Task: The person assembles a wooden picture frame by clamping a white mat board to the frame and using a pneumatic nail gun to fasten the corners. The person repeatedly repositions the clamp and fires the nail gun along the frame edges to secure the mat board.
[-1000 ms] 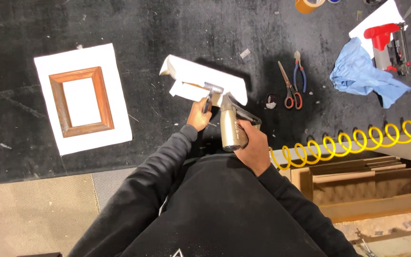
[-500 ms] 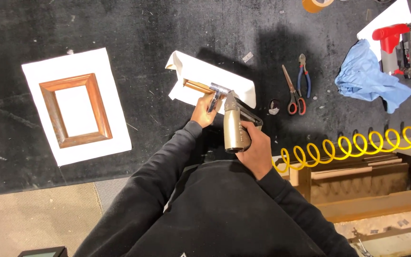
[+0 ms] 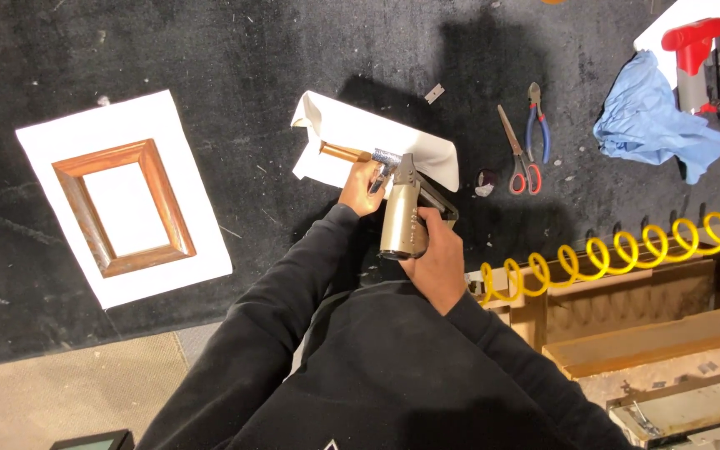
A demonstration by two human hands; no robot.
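Observation:
My right hand (image 3: 435, 260) grips a tan pneumatic nail gun (image 3: 402, 215) whose nose points at a small wooden frame piece (image 3: 345, 152). That piece lies under a folded white sheet (image 3: 377, 137) on the black mat. My left hand (image 3: 363, 187) rests on the wood beside the gun's nose and holds it down. A yellow coiled air hose (image 3: 618, 250) runs off to the right from the gun.
A finished wooden picture frame (image 3: 122, 207) sits on a white board (image 3: 52, 137) at the left. Scissors (image 3: 517, 154), blue-handled pliers (image 3: 537, 125), a blue cloth (image 3: 656, 117) and a red and grey nailer (image 3: 702, 54) lie at the right. Wooden boxes (image 3: 652, 333) stand at lower right.
The view has shifted a little. The white sheet now lies more over the wood piece. Both hands stay on the gun and the wood.

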